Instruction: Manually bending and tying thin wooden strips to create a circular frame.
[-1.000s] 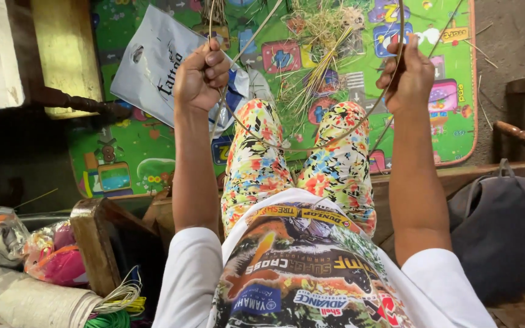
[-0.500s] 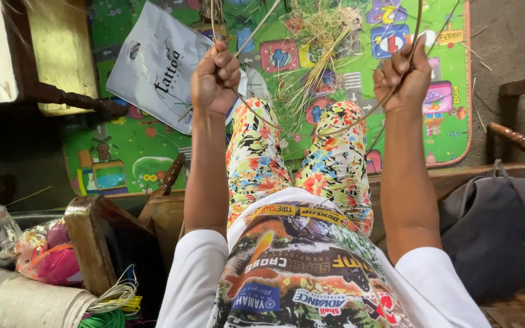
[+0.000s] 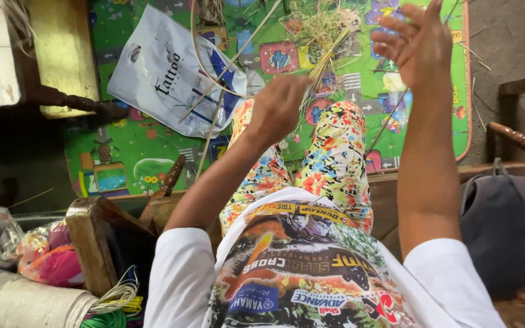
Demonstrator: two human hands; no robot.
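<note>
Left hand (image 3: 277,109) closed in a fist around thin pale-yellow straw strands (image 3: 320,64), held above the knees in floral-print trousers (image 3: 335,158). Right hand (image 3: 414,42) raised, fingers spread open, gripping nothing. Long tan reed strips (image 3: 229,64) arc up from the fist over a white plastic bag (image 3: 165,73) on the green patterned play mat (image 3: 135,146).

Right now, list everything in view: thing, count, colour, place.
play mat: one, green with coloured pictures, on the floor ahead
plastic bag: one, white, on the mat, left
straw pile: one, pale green-yellow, top centre of mat
long strips: several, tan, rising from the left hand
backpack: one, grey, right
thread bundle: one, green and yellow, bottom left
wrapped bundles: a few, pink, far left
left hand: closed on the strips
right hand: open, raised, one thin strand near it
</note>
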